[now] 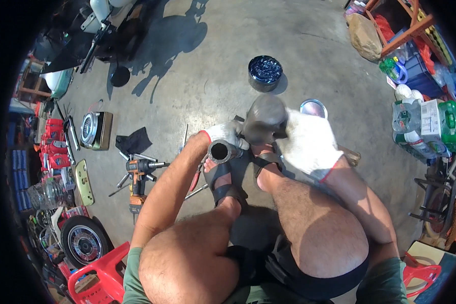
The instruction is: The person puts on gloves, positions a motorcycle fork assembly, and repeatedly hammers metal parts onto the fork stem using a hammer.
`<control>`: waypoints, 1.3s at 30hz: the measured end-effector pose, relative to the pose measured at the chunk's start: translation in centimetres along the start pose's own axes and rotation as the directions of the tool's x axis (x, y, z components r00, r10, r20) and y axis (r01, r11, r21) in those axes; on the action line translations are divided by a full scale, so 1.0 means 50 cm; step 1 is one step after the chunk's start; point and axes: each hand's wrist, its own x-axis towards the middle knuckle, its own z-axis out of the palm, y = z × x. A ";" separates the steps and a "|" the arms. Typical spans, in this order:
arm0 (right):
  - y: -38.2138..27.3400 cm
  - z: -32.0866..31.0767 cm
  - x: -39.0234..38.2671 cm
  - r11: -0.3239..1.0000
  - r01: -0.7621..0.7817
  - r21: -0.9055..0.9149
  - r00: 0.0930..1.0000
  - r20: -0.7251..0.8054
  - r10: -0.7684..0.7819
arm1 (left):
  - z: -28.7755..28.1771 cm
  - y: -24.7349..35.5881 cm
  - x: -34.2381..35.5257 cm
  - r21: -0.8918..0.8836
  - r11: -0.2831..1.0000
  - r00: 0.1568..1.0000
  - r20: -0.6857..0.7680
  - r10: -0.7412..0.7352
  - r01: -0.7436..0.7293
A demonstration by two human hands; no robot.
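My left hand (226,135), in a white knit glove with a red cuff, is closed around a hollow metal tube (220,151). The tube's dark open end faces up at me. Also gloved in white, my right hand (311,144) grips a rounded grey metal part (266,112), smeared by motion. Both pieces are close together above my sandalled feet; whether they are joined I cannot tell. Just beyond stands an open round tin (265,73) of dark, shiny grease. A round lid (314,108) lies on the floor behind my right hand.
A cordless impact driver (137,177), a black cloth (134,141) and loose tools lie left of my legs. Farther left are a boxed round part (96,130) and a wheel (84,241). Bottle packs (428,129) and a rock (364,36) line the right side. Red chairs (99,276) flank me.
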 end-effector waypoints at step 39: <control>0.031 0.087 -0.001 0.958 -0.137 0.253 0.984 -0.078 0.162 | 0.105 -0.060 -0.137 0.061 0.996 0.589 -0.808 0.013 0.062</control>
